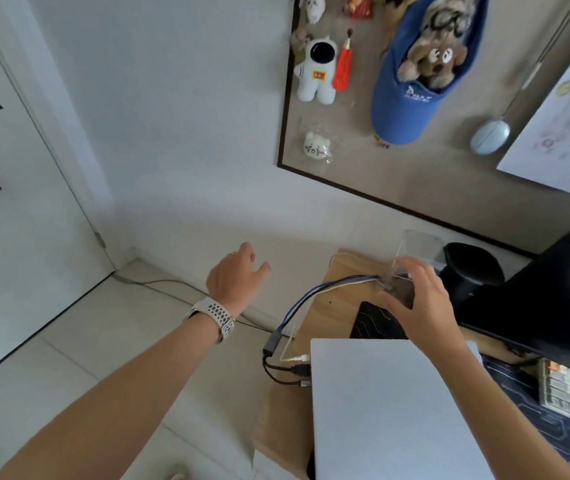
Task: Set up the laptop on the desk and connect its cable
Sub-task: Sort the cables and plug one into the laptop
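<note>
Right hand (422, 299) is wrapped around a clear plastic stand (415, 258), I think, it's blurry. The closed laptop (391, 407) sits on the desk (332, 306) just below that grip, cables (287, 365) plugged into its left edge. Left hand (233, 277) hangs loose, holding nothing.

Soft even daylight, room bright, no hard shadows, pale glare on the closed laptop lid (391, 407), strong wide-angle bending at the edges, slight motion blur on the right hand (422, 299), pinboard (415, 174) a little soft
</note>
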Action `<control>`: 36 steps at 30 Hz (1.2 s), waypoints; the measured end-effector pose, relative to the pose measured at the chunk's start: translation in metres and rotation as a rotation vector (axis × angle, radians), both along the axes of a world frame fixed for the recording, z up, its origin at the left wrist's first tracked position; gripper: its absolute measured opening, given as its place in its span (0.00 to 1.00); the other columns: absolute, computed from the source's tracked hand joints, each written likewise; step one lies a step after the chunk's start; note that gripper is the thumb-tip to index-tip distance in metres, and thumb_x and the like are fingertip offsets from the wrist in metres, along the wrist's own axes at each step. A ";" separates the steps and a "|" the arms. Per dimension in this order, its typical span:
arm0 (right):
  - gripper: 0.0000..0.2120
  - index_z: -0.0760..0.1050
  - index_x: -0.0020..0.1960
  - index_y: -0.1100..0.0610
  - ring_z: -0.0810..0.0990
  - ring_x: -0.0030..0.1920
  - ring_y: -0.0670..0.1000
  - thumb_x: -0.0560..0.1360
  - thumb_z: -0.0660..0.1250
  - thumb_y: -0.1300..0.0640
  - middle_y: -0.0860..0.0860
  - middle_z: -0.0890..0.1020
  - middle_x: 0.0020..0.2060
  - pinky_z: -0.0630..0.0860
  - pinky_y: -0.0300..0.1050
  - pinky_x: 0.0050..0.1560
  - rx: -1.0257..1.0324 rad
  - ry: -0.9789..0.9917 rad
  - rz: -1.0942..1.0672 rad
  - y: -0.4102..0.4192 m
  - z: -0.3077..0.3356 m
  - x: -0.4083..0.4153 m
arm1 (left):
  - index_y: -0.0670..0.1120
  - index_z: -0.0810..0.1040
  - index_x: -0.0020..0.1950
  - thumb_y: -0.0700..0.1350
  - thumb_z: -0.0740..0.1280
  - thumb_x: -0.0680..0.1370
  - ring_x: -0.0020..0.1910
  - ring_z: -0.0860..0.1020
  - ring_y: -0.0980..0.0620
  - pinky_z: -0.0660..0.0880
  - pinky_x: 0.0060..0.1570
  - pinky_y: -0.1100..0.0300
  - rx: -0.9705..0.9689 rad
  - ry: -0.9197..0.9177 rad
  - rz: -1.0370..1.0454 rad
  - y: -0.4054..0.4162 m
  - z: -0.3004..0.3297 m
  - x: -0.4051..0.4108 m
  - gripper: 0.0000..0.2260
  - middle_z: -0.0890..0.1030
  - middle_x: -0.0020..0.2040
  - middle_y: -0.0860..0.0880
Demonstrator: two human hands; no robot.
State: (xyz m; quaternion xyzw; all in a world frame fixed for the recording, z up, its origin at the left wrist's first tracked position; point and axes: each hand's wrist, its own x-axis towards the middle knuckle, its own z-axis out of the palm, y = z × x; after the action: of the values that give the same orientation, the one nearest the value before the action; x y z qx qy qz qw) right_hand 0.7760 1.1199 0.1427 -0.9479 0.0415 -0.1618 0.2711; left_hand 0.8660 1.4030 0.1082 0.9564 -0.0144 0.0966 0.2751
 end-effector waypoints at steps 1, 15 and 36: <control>0.24 0.70 0.65 0.52 0.72 0.61 0.53 0.71 0.72 0.52 0.50 0.73 0.63 0.69 0.60 0.64 -0.005 -0.004 -0.014 0.001 0.001 0.001 | 0.46 0.71 0.49 0.56 0.62 0.76 0.31 0.72 0.51 0.64 0.29 0.62 -0.023 0.033 -0.013 -0.002 -0.003 0.005 0.13 0.73 0.34 0.51; 0.26 0.70 0.67 0.58 0.72 0.64 0.58 0.71 0.72 0.57 0.56 0.74 0.64 0.67 0.60 0.66 -0.052 0.200 -0.176 0.130 -0.038 0.113 | 0.49 0.73 0.56 0.58 0.63 0.73 0.59 0.69 0.42 0.62 0.53 0.56 -0.165 0.294 -0.285 0.078 -0.035 0.116 0.17 0.71 0.57 0.46; 0.20 0.76 0.57 0.61 0.80 0.49 0.58 0.73 0.68 0.47 0.58 0.81 0.48 0.76 0.53 0.49 0.818 0.443 -0.541 0.123 -0.155 0.229 | 0.51 0.69 0.63 0.53 0.63 0.74 0.65 0.62 0.43 0.68 0.60 0.49 -0.101 0.401 -0.370 0.063 -0.053 0.208 0.18 0.68 0.65 0.48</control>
State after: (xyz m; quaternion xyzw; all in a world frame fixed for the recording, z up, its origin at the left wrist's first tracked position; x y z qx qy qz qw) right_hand 1.0052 1.2425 -0.0121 -0.7319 0.3999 0.0073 0.5518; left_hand 1.0740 1.4659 0.0550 0.9226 -0.1291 -0.1459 0.3328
